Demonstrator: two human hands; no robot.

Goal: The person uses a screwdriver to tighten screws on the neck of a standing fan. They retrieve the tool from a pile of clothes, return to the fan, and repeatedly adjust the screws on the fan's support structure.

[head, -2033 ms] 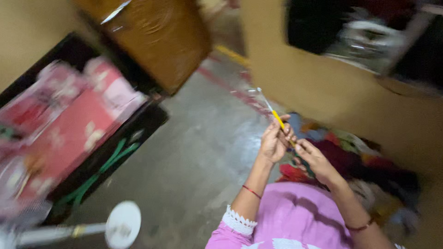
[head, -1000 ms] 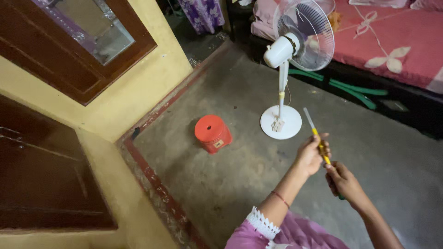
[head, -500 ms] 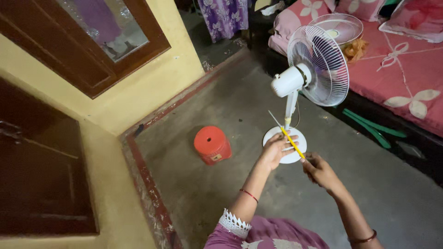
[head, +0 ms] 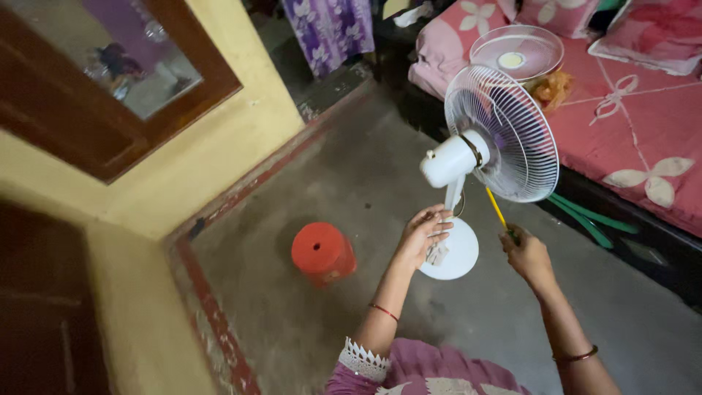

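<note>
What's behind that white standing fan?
Behind the white fan lies a bed with a pink flowered sheet; a loose round fan guard rests on it. The fan's cage hides part of the bed's edge.

The yellow tool (head: pixel 497 210) runs up behind the fan's wire guard (head: pixel 504 132), so its tip is hidden, and its lower end disappears inside the right hand (head: pixel 526 256); what kind of tool it is cannot be told. The left hand (head: pixel 424 234) covers the lower part of the fan's stem and a stretch of the round base (head: pixel 457 256), and whether its fingers touch the stem is unclear. Both forearms are cut off by the bottom edge. The bed (head: pixel 629 110) runs out past the top and right edges. The reflection in the framed mirror (head: pixel 110 66) is blurred. The green hose (head: pixel 592 219) vanishes under the bed.
</note>
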